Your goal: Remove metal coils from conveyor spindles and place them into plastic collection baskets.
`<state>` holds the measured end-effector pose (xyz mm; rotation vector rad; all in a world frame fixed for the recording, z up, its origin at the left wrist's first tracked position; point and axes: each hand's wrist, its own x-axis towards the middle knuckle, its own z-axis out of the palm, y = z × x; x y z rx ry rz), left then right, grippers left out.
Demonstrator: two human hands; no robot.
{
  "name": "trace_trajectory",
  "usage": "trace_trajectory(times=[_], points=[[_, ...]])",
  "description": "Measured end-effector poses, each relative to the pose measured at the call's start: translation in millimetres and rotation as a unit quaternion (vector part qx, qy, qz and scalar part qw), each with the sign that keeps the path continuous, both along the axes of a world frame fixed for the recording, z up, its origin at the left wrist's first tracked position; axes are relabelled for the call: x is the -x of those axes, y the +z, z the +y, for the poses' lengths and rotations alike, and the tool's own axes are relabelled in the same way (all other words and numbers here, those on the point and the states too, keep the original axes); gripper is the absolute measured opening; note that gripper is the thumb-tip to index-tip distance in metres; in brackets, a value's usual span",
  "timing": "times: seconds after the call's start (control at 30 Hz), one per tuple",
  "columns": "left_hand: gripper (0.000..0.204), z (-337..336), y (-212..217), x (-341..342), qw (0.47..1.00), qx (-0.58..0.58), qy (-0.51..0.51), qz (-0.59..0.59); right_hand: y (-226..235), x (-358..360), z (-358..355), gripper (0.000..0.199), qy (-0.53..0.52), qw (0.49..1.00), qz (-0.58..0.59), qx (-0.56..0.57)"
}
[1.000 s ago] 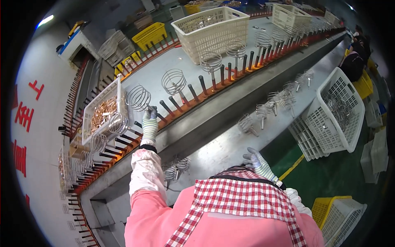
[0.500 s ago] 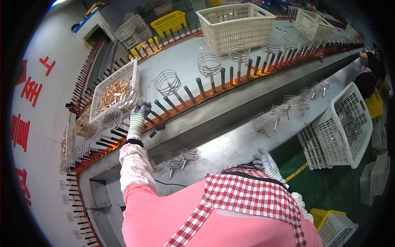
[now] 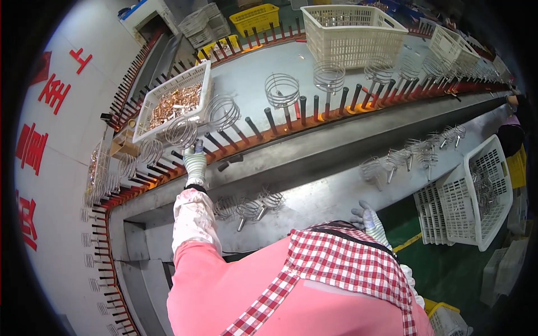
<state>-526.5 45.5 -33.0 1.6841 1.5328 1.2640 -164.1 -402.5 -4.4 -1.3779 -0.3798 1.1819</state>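
Observation:
My left hand, in a striped grey glove, reaches to the row of dark pegs along the far side of the metal bench. Its fingers are closed around the lower end of a round wire whisk; the grip itself is partly hidden. More whisks stand along the row, such as one whisk just to the right. My right hand, gloved too, hangs by the bench's near edge, fingers apart and holding nothing. Several loose whisks lie on the bench between my arms, and another group of whisks lies farther right.
A white basket of copper-coloured pieces stands behind the pegs, and a large white crate farther back. At right, stacked white crates hold wire parts. A person's dark sleeve shows at the far right.
The view has shifted, so the bench and baskets sit differently in the picture. The whisks along the peg row have moved left relative to the bench. My right hand stays open.

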Motion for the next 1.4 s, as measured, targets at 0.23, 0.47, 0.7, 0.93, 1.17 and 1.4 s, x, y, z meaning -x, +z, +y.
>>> trace_trajectory(times=[0.23, 0.47, 0.7, 0.93, 1.17, 1.4], points=[[0.04, -30, -18, 13, 0.98, 0.054, 0.106, -0.158, 10, 6, 1, 0.069, 0.014, 0.999, -0.034, 0.022], [0.025, -123, 122, -102, 0.921, -0.339, -0.117, 0.151, 2, 1, -4, 0.071, -0.001, 0.999, -0.026, 0.022], [0.017, -81, 152, -98, 0.899, -0.32, -0.139, 0.266, -6, -3, -4, 0.067, -0.001, 1.0, -0.012, 0.013], [0.012, -60, 128, -59, 0.973, -0.148, -0.173, 0.038, 0, -4, -5, 0.071, -0.009, 0.999, -0.024, 0.031], [0.022, -64, 132, -26, 0.959, -0.238, -0.105, 0.11, 3, 1, -2, 0.071, 0.006, 0.999, -0.038, 0.031], [0.023, -118, 114, -53, 0.961, -0.269, -0.065, 0.018, 8, 6, 4, 0.065, 0.01, 0.999, -0.029, 0.026]])
